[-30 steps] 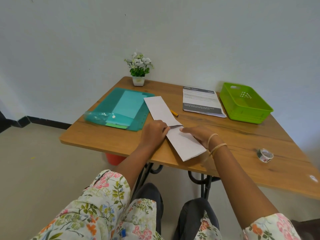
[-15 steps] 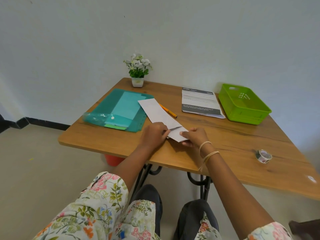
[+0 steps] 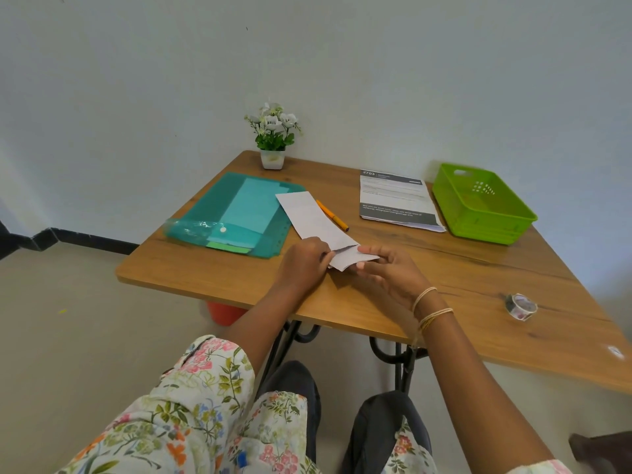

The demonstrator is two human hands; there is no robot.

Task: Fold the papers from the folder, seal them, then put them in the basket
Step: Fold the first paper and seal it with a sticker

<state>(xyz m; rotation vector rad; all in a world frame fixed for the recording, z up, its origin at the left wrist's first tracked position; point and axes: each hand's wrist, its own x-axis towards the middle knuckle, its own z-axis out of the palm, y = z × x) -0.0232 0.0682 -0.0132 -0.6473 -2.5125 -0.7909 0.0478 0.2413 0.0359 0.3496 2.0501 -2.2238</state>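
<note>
A long white strip of folded paper point(image 3: 309, 215) lies slanted on the wooden table point(image 3: 478, 278). Its near end is turned up and over. My left hand point(image 3: 302, 261) pinches the paper at the fold. My right hand point(image 3: 386, 271) holds the turned-up flap from the right side, palm partly up. A teal plastic folder point(image 3: 239, 213) lies open to the left. More printed papers point(image 3: 396, 200) lie at the back. The green basket point(image 3: 478, 203) stands empty at the back right. A tape roll point(image 3: 521, 305) sits to the right.
An orange pen point(image 3: 331, 215) lies just right of the strip. A small potted flower point(image 3: 273, 138) stands at the table's back corner by the wall. Under the table are black metal legs point(image 3: 393, 357) and something red point(image 3: 224, 313).
The near end of the strip, flat and hanging past the table edge a second ago, has been folded up and over. My right hand turned from pressing on it to holding the flap.
</note>
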